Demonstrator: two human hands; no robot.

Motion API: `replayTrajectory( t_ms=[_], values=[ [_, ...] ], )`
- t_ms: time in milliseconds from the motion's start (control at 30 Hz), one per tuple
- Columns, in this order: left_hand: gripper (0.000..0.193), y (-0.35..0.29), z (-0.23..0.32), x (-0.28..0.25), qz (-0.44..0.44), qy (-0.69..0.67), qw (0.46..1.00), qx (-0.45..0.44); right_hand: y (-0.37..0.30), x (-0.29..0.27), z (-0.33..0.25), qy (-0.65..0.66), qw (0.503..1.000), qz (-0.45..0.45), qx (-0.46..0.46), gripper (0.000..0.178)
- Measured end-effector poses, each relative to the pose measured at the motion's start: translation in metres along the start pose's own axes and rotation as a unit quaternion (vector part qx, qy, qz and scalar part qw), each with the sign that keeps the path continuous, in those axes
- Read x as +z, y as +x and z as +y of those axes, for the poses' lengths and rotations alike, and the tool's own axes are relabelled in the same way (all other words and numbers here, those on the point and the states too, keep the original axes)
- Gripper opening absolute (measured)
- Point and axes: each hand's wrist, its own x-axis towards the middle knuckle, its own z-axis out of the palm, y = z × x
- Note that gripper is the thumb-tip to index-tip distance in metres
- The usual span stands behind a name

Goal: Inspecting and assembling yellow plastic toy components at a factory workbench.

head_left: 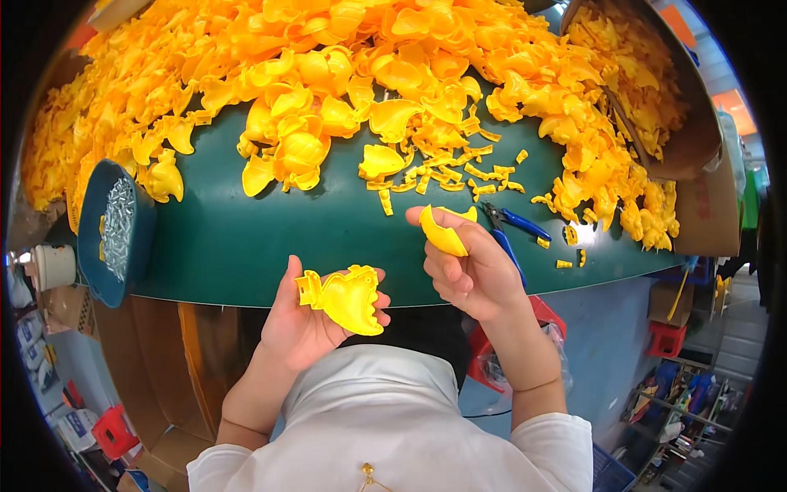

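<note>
My left hand (297, 328) is turned palm up in front of the table edge. In it lies a yellow plastic shell half (351, 300), hollow side up, with a small squared tab at one end. Part of its fingers are hidden behind the shell. Higher and to the right, my right hand (485, 275) pinches a curved, pointed yellow plastic piece (441, 234) between thumb and fingers. The two pieces are apart. Beside the right hand, blue-handled side cutters (525, 223) lie on the green table (221, 238).
A large heap of yellow plastic parts (328, 74) covers the table's far side. Small trimmed strips (447, 174) are scattered nearer. A blue-green bin (94, 275) at left holds small metal pins or screws (119, 221). A tilted cardboard box (697, 139) with yellow parts stands at right.
</note>
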Motion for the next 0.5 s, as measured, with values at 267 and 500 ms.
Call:
replayTrajectory(
  t_ms=[267, 500],
  values=[
    [0.089, -0.002, 0.002, -0.004, -0.037, -0.004, 0.999, -0.006, 0.001, 0.002, 0.000, 0.046, 0.998, 0.010, 0.044, 0.036],
    [0.086, 0.001, 0.002, -0.001, -0.015, 0.059, 0.998, 0.028, 0.005, -0.005, 0.005, -0.497, 0.799, 0.128, -0.312, 0.033]
  ],
)
